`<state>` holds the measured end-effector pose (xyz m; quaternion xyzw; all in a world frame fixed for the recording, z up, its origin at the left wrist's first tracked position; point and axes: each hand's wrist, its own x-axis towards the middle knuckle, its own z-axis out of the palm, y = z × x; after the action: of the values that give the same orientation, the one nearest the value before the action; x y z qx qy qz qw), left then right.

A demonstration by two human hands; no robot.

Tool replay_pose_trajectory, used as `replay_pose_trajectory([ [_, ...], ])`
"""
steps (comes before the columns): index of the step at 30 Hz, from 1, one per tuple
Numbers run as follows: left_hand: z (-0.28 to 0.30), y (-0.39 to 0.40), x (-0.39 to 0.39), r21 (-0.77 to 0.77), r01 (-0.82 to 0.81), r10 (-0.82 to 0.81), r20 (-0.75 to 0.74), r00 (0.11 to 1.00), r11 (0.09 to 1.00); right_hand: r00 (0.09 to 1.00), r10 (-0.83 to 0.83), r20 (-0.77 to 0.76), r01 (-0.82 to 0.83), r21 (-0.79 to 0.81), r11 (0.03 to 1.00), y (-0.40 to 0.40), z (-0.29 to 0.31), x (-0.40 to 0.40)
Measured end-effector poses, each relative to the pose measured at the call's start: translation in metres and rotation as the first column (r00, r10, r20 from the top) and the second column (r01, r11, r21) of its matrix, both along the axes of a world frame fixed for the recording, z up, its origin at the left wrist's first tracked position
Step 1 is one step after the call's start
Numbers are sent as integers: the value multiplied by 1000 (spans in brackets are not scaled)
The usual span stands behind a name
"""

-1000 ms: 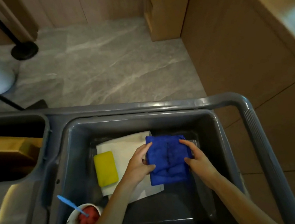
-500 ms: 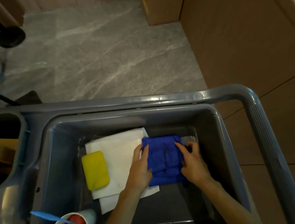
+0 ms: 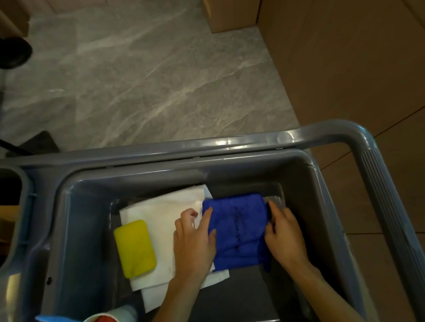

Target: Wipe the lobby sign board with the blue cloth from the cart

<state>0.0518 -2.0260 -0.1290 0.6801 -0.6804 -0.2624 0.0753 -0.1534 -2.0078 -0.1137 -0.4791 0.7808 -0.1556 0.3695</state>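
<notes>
Both edges of the folded blue cloth [image 3: 239, 232] were now pinched by the left hand [image 3: 194, 245] and right hand [image 3: 284, 235], fingers having closed inward, ready for lifting from the cart tray [image 3: 85, 233].

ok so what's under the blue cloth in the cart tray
The folded blue cloth overlaps the right edge of white paper sheets; something clear and shiny shows past its right side. What lies directly beneath is covered.

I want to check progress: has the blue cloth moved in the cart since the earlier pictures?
No. The blue cloth still overlaps the right edge of the white paper, same gap to the yellow sponge; left hand and right hand touch it.
</notes>
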Motion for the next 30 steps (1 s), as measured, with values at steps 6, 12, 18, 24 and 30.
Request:
replay_pose_trajectory([
  [6,-10,-7,-17,-289,284,-260,118,958,915,859,393,-329,-460,-157,874,2,-5,14],
  [12,-36,2,-3,-109,337,-306,233,923,935,841,467,-273,-496,-43,867,2,-40,14],
  [18,-52,3,13,-68,372,-340,282,897,926,749,522,-408,-558,35,829,9,-60,5],
  [24,-46,1,14,-52,385,-353,303,885,921,702,555,-447,-584,84,807,8,-57,-2],
  [30,-38,5,9,-3,375,-354,325,877,927,719,570,-397,-586,93,805,6,-39,-1],
])
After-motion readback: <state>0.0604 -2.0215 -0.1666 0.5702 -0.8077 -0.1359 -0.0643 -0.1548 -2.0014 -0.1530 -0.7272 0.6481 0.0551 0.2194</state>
